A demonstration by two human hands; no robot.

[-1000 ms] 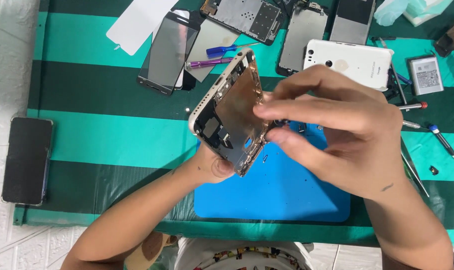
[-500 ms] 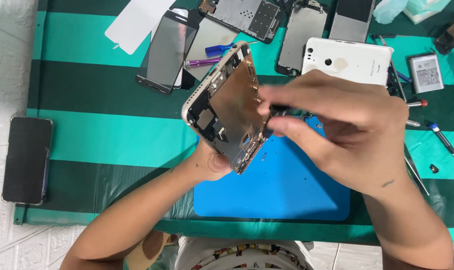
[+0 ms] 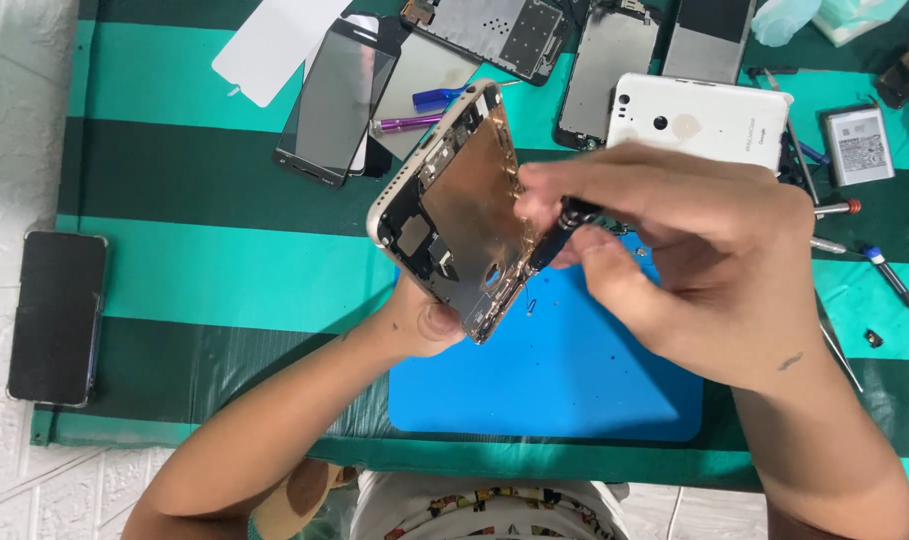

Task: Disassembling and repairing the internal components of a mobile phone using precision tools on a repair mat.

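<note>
phone frame [image 3: 452, 205]: opened, tilted, held above blue mat [image 3: 544, 385]
left hand [image 3: 424, 318]: clasps frame's lower edge from beneath
right hand [image 3: 689, 255]: fingers pinched on black screwdriver [image 3: 557, 230], tip at frame's inside
around: white phone [image 3: 699, 118], dark phone [image 3: 56, 315], striped cloth [image 3: 224, 270]

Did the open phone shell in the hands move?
Yes. The phone shell shifted left and up, toward the purple pen, away from the white phone.

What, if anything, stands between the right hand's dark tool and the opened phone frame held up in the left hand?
Nothing visible does. The right hand pinches the dark tool, whose tip already reaches the inner face of the phone frame. The left hand grips the frame from below, clear of the tool's path, above the blue mat.
</note>
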